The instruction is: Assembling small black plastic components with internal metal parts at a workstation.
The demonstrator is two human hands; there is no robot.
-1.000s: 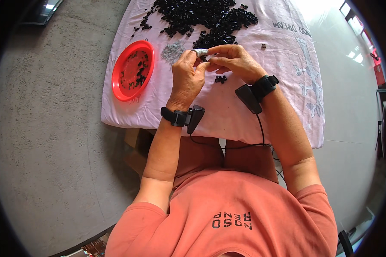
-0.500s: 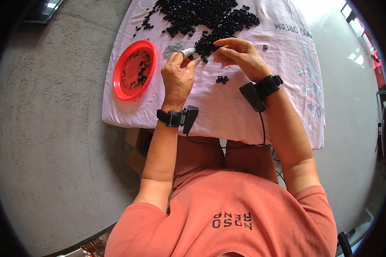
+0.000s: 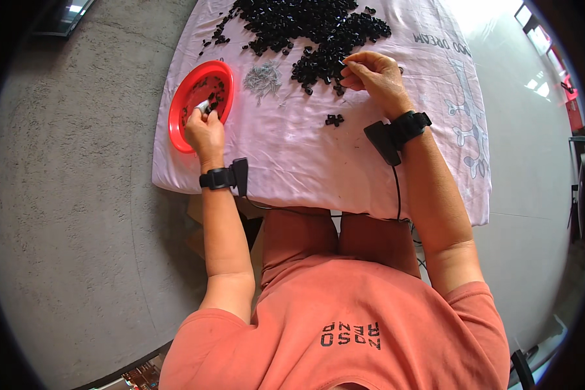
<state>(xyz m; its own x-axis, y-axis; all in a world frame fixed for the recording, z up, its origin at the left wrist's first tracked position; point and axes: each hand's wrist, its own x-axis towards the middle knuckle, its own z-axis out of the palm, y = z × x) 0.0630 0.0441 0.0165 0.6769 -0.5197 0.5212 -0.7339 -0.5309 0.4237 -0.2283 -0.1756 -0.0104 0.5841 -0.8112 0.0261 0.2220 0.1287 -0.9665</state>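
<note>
Holding our left hand (image 3: 205,134) over the near side of the red basin (image 3: 175,123), we cannot tell whether its fingers grip the black piece (image 3: 212,106) there. Our right hand (image 3: 378,79) meets the right edge of the black pile (image 3: 344,31), its grip unclear. Bare cloth (image 3: 279,153) leaves room toward the table's (image 3: 429,84) near edge.

I'm in a coral tee (image 3: 331,292) with dark lettering (image 3: 351,335) and reddish-brown pants (image 3: 299,239). Got black wrist straps (image 3: 409,125) with chunky black boxes (image 3: 383,143) and skinny cables (image 3: 397,192), plus a whitish finger wrap (image 3: 202,106).
</note>
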